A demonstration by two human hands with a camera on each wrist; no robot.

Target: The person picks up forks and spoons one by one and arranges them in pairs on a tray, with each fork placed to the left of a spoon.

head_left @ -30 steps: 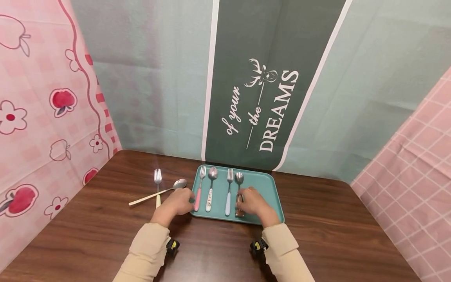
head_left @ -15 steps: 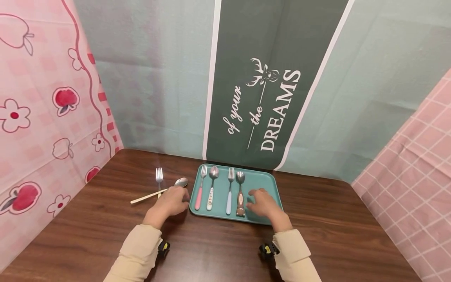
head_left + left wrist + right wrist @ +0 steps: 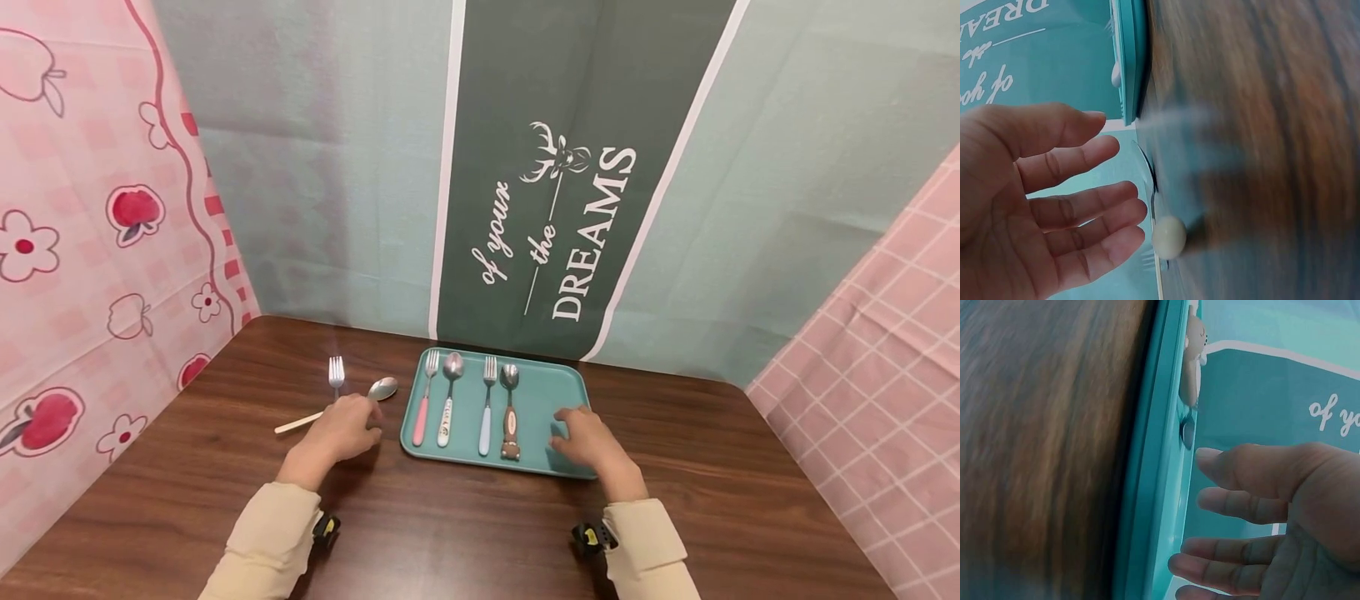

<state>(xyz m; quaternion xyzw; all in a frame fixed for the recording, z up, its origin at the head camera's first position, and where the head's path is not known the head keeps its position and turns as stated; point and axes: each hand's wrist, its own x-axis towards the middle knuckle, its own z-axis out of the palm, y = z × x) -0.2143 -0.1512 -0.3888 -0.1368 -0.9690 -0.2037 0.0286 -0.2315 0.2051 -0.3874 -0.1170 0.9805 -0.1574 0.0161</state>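
My left hand [image 3: 336, 435] hovers over a crossed pair on the table, a cream-handled fork [image 3: 336, 372] and a cream-handled spoon [image 3: 382, 388]. Its fingers [image 3: 1094, 206] are spread and hold nothing; the handle end of the fork [image 3: 1169, 237] shows just past them. My right hand [image 3: 591, 437], holding nothing and loosely bent, is over the right part of the teal tray [image 3: 551, 417]. Left of it on the tray lies a spoon with a brown bear handle [image 3: 511, 433], and beside that a fork with a pale blue handle [image 3: 485, 429].
At the tray's left side lie a pink-handled fork [image 3: 421, 421] and a spoon with a white patterned handle [image 3: 446, 423]. The wooden table [image 3: 450, 533] runs back to a hanging green cloth [image 3: 337, 208], with pink cloths at both sides.
My right hand has let go of the bear-handled spoon and moved right, away from it. My left hand has drawn left from the tray's edge to over the crossed fork and spoon.
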